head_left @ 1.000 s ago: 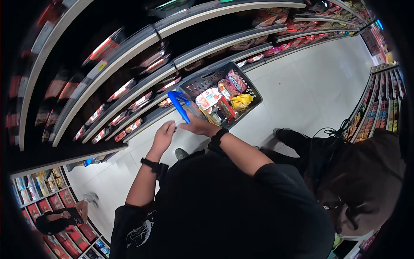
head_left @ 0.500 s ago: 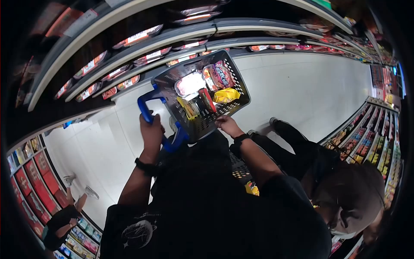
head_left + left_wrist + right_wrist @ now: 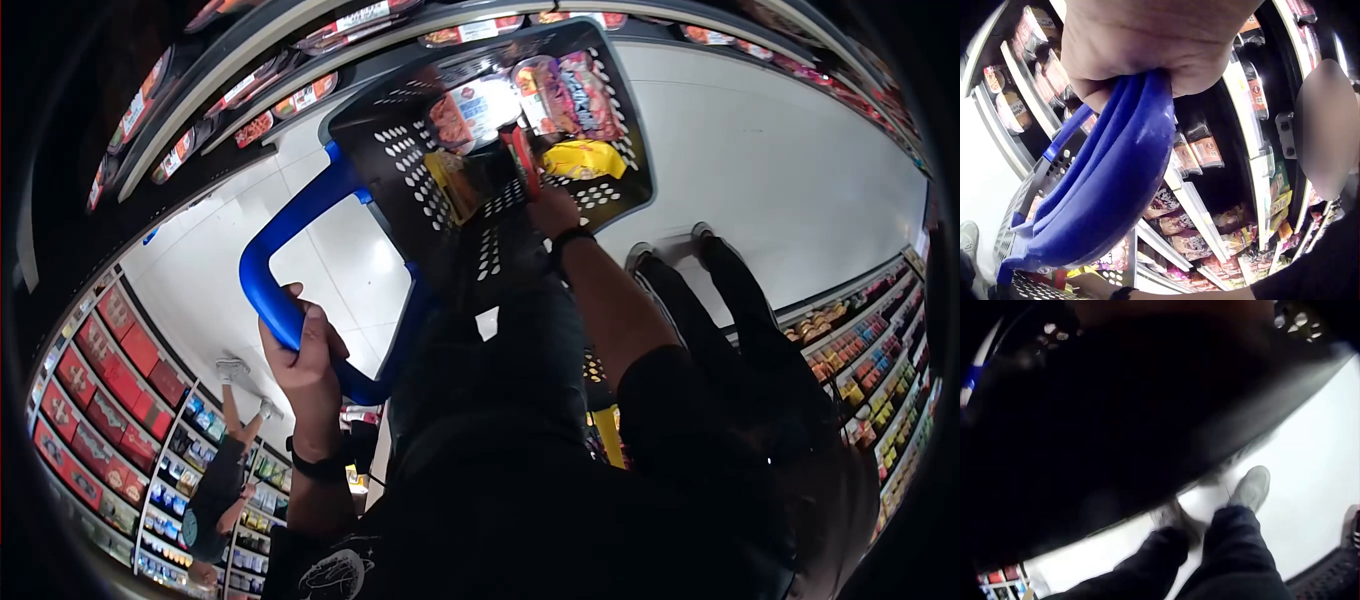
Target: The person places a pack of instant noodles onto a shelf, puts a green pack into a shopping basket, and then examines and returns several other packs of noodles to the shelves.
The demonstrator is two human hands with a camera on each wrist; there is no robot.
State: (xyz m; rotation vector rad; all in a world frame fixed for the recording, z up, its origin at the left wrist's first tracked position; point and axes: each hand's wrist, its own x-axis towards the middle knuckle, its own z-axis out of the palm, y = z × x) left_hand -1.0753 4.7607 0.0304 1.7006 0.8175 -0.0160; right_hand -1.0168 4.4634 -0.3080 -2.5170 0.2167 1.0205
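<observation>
Left hand (image 3: 303,362): fingers gripping the blue handle (image 3: 262,270) of the dark basket (image 3: 375,115), handle running through the curled palm. Right hand (image 3: 555,210) leaning over the basket's near side, red packet (image 3: 524,160) lying right at its fingers; cannot tell whether they are gripping.

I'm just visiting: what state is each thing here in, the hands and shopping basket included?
Left hand: curled round the blue handle.
Blue handle: extended out past the basket's end.
Basket: open-topped, partly filled.
Right hand: inside the basket, by the red pack; grip unclear.
Red pack: partly hidden.
Yellow pack: lying in the basket.
White-labelled tray: label up, partly washed out by glare.
</observation>
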